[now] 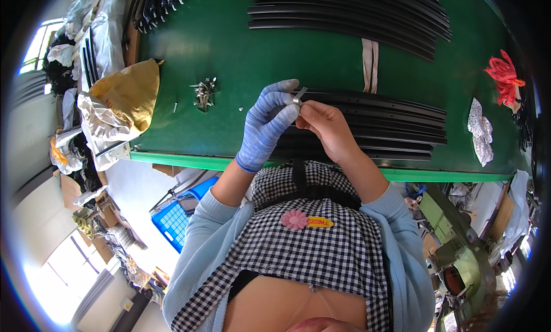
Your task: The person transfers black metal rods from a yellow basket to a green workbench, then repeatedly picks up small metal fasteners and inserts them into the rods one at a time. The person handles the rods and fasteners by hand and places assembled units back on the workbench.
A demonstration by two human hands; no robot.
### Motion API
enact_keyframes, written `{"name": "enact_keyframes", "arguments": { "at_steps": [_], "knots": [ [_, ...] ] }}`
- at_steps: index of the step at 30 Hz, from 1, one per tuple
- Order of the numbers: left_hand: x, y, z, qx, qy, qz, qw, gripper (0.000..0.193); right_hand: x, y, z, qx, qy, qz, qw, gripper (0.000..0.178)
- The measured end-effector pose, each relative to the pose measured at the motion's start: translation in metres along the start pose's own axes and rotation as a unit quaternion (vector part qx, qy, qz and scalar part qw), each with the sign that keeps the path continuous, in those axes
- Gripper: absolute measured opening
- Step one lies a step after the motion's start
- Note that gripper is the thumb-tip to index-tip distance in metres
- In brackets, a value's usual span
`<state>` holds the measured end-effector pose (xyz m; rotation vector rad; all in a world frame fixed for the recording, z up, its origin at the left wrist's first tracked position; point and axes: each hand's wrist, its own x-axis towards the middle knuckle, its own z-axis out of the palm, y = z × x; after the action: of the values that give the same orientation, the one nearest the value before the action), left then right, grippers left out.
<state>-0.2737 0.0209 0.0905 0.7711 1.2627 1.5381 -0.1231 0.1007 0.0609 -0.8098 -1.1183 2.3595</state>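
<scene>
My left hand [267,122], in a blue knitted glove, pinches a small shiny metal piece [297,100] between thumb and fingers. Bare-skinned, my right hand [326,125] closes its fingertips at the same piece, just right of the glove. The piece has a narrow flat silver part; its exact kind is too small to make out. Beneath and beyond both hands lies a bundle of long black strips [396,122] with small holes along them. A heap of small metal parts [204,95] sits to the left on the green table [229,51].
More black strips [350,16] are stacked at the back, beside a pale strap [370,65]. Black rods [152,8] lie far left. A yellow sack [129,96] is at the left edge; red cloth [505,76] and a patterned cloth [480,131] lie right. A blue crate [172,223] stands below.
</scene>
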Motion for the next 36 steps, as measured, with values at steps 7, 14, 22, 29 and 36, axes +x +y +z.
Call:
{"name": "enact_keyframes", "arguments": {
  "at_steps": [7,14,22,29,36],
  "knots": [
    [0.000,0.002,0.004,0.022,0.021,-0.008,1.000,0.020,-0.003,-0.010,-0.002,-0.007,0.037,-0.039,0.999,0.022],
    [-0.001,0.013,-0.003,0.051,-0.009,-0.111,0.993,0.025,-0.003,-0.035,-0.015,-0.350,-0.012,-0.079,0.933,0.022],
    [-0.002,0.018,0.012,0.238,-0.020,0.001,0.971,0.020,-0.004,-0.017,-0.012,-0.195,0.083,-0.036,0.977,0.019],
    [-0.001,0.010,0.015,0.197,0.088,0.015,0.976,0.017,-0.012,-0.023,0.013,-0.161,0.082,-0.144,0.973,0.027],
    [0.003,0.011,0.007,-0.141,-0.005,-0.249,0.958,0.031,-0.004,-0.033,0.002,-0.384,0.064,-0.304,0.870,0.017]
  ]
}}
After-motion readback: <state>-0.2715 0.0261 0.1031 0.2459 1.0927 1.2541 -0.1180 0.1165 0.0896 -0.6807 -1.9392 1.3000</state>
